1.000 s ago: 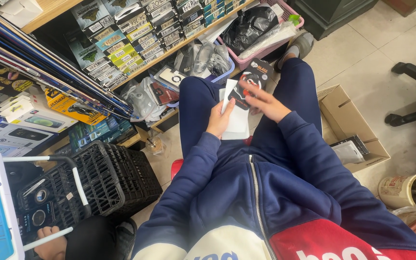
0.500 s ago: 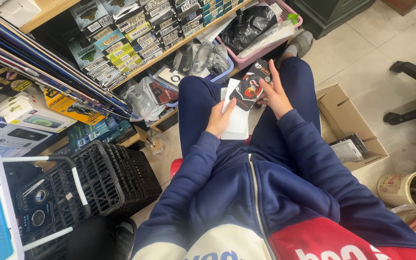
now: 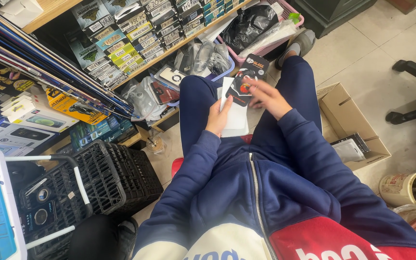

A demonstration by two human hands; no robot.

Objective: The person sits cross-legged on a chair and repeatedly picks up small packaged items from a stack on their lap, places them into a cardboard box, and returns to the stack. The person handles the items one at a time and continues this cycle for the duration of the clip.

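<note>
I sit in a blue jacket and blue trousers, with both hands over my lap. My left hand grips a stack of white flat packets by its left edge. My right hand has its fingers on a black flat packet with a red and white print, lifted at the top of the stack. The fingers of the right hand are blurred.
A low wooden shelf ahead holds rows of small boxed goods and bagged accessories. A pink basket stands at the far end. An open cardboard box lies to my right, a black plastic crate to my left.
My right hand has lifted the black packet off the white stack and moved it up and away from me. The left hand has kept still with the white stack.
</note>
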